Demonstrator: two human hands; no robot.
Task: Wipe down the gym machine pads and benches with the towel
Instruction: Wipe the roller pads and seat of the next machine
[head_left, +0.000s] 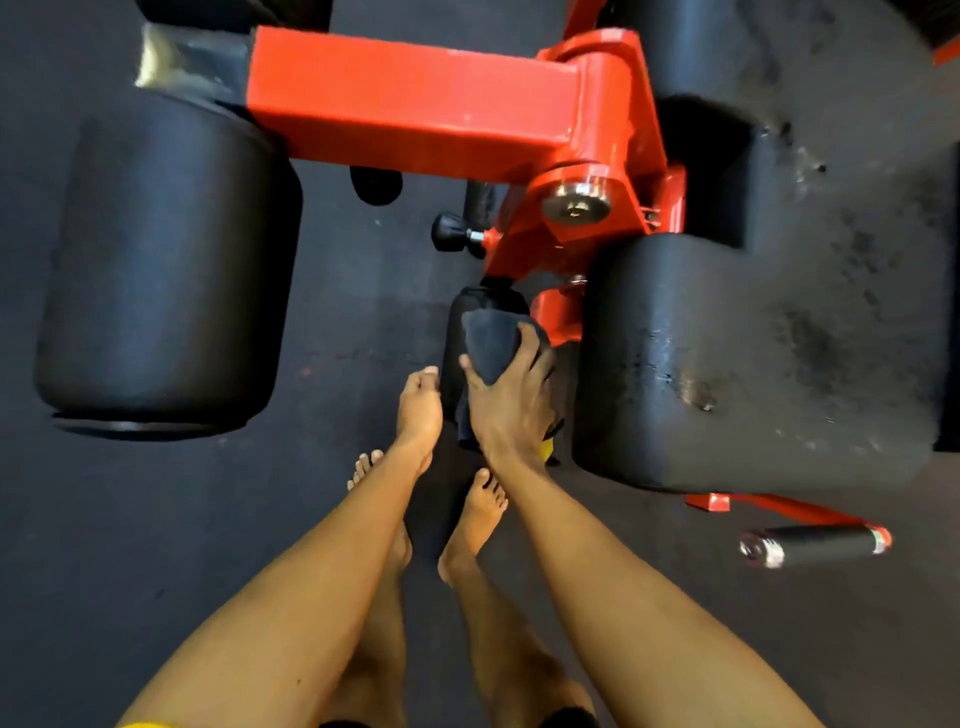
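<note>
A dark towel (491, 343) is pressed onto a small black roller pad (457, 322) low on the red gym machine (415, 104). My right hand (511, 400) grips the towel, fingers and thumb curled round it on the pad. My left hand (418, 410) lies against the pad's left side with its fingers tucked behind it; how they lie is hidden. A large black roller pad (161, 270) hangs at the left. A wide black bench pad (753, 364) with scuffed spots fills the right.
My bare feet (478, 514) stand on the dark rubber floor (156, 545) just below the small pad. A black adjustment knob (449, 232) sticks out of the red frame. A black handle with chrome end (815, 545) lies low at the right.
</note>
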